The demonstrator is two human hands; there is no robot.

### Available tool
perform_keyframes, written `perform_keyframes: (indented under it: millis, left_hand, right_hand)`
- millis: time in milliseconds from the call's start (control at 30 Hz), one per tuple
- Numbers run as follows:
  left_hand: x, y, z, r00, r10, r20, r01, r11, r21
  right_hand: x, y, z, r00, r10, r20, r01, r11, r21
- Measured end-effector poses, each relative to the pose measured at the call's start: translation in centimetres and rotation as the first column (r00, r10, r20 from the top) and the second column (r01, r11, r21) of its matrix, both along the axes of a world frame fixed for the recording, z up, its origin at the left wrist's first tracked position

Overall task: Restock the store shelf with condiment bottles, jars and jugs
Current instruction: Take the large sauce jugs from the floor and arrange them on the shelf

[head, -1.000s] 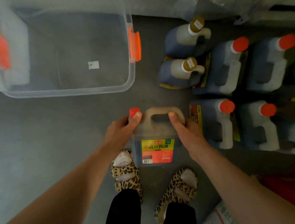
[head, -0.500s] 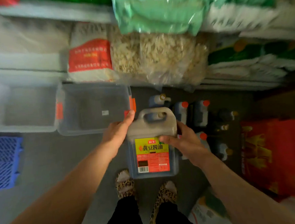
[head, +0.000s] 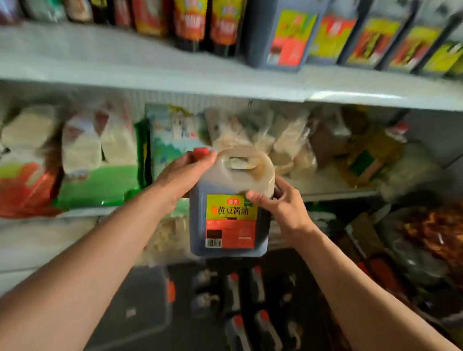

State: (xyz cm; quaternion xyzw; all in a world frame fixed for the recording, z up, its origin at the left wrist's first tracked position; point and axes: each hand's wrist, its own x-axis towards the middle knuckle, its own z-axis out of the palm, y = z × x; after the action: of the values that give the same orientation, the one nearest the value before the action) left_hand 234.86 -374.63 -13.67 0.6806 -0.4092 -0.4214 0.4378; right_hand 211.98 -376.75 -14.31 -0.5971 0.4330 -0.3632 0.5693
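Step in hand looks like the carry-up: one jug (head: 226, 211) of dark sauce is off the floor and held in mid-air in front of the shelves, level with the middle shelf of bagged goods (head: 97, 169), not yet resting on anything. Left hand (head: 183, 176) grasps the jug's upper left shoulder, fingers wrapped up by the red cap (head: 201, 151). Right hand (head: 278, 203) clasps the right side just under the handle (head: 244, 163), thumb lying across the top of the yellow label, fingers curled round behind. Both arms reach forward and up, elbows low; jug is upright, tipped slightly, label facing the camera. Likely target is the upper shelf (head: 245, 85), where a row of matching jugs (head: 285, 32) stands at the right and dark bottles (head: 206, 16) further left; bare board shows at the left and along the front lip. Next move, as I read it: lift clear of the shelf edge, then push in and set down flat beside the row without knocking it. It looks heavy, so keep both hands on until the base is seated. More jugs (head: 249, 307) wait on the floor below, beside a clear bin (head: 140, 301). View is motion-blurred; exact slot unclear.
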Motion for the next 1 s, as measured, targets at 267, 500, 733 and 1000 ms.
perform_keyframes:
  millis: [267,500,733,1000]
  left_hand:
    - [-4.2,-7.7,12.5,0.950,-0.193,0.244,0.232,0.962,-0.141]
    - [-7.7,-16.5,21.0,0.912,-0.040,0.408,0.171,0.941,-0.291]
    - [-7.8,-24.2,23.7,0.917,0.097,0.388,0.071,0.915,-0.396]
    - [-6.2,-27.5,22.2,0.948,0.057,0.313,0.075,0.915,-0.396]
  right_hand:
    - [-5.4,-9.5,10.9,0.995,-0.025,0.093,0.044,0.978,-0.206]
    - [-8.3,-21.2,17.9,0.980,0.101,0.169,-0.033,0.930,-0.365]
    - [-6.7,-31.8,19.5,0.972,0.184,0.147,-0.104,0.896,-0.432]
    - [-5.3,-35.7,17.3,0.981,0.194,0.025,-0.162,0.878,-0.451]
